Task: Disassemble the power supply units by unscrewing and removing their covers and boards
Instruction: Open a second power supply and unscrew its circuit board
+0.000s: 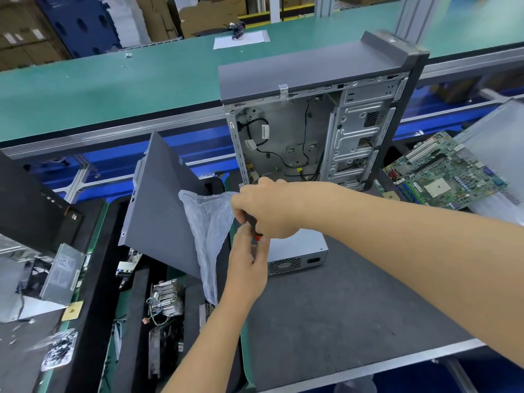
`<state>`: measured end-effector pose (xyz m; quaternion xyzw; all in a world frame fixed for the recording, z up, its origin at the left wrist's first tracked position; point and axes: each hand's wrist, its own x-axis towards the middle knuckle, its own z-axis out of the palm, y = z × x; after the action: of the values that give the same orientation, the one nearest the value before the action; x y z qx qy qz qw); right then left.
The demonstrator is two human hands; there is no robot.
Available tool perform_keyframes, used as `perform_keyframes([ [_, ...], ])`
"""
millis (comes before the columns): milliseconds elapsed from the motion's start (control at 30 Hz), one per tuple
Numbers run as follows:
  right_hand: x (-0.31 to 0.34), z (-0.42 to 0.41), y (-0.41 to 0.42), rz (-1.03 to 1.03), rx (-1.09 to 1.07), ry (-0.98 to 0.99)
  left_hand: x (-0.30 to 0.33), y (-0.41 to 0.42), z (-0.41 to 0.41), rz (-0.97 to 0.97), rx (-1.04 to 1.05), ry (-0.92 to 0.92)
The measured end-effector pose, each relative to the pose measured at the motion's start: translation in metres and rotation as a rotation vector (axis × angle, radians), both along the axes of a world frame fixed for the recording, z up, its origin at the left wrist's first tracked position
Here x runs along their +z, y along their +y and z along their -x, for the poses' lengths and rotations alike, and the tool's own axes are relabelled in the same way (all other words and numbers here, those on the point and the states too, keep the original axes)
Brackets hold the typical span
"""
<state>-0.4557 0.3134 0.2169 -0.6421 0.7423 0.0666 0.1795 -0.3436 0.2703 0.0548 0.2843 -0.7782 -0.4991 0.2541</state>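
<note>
- The right hand [269, 207] grips a black-and-red screwdriver handle [254, 226] above the power supply unit [297, 252].
- The left hand [248, 262] pinches the handle's lower end.
- The silver unit lies on the dark table [340, 307], near the open computer case [314, 131].
- A motherboard [445, 173] lies right; a grey cover panel [161, 211] leans left.

Light reads bright and even from my end — cool white, coming from overhead. Shadows are soft and short; the deepest sits inside the open computer case [286, 137] and under the conveyor belt [113, 78]. Mild sheen on the plastic bag [207, 222], no hard glare. Wide-angle bend is strong — belt rails curve toward the edges. Cardboard boxes [25, 32] at top left look soft; centre stays fairly sharp.
</note>
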Motion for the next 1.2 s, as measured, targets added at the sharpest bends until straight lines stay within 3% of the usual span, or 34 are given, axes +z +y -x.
perform_keyframes([
  [200, -0.001, 0.002, 0.000, 0.003, -0.024, -0.055, 0.002, -0.003, 0.004, -0.095, 0.119, 0.048],
  [367, -0.002, 0.004, -0.003, 0.142, -0.177, 0.167, 0.007, 0.001, 0.017, -0.231, 0.235, 0.071],
  [567, 0.008, -0.001, -0.004, -0.027, -0.160, 0.143, 0.003, 0.005, 0.014, -0.203, 0.206, 0.085],
  [733, 0.020, -0.006, -0.004, -0.166, -0.034, 0.146, -0.002, 0.008, 0.005, -0.046, 0.080, 0.057],
  [900, 0.020, 0.000, 0.001, -0.179, -0.065, 0.048, 0.003, 0.009, 0.013, -0.117, 0.162, 0.050],
  [1067, 0.012, 0.002, -0.002, -0.002, -0.239, 0.215, 0.009, 0.012, 0.028, -0.213, 0.245, 0.078],
  [1200, 0.003, 0.008, -0.004, 0.037, -0.201, 0.294, 0.007, 0.010, 0.029, -0.244, 0.251, 0.041],
])
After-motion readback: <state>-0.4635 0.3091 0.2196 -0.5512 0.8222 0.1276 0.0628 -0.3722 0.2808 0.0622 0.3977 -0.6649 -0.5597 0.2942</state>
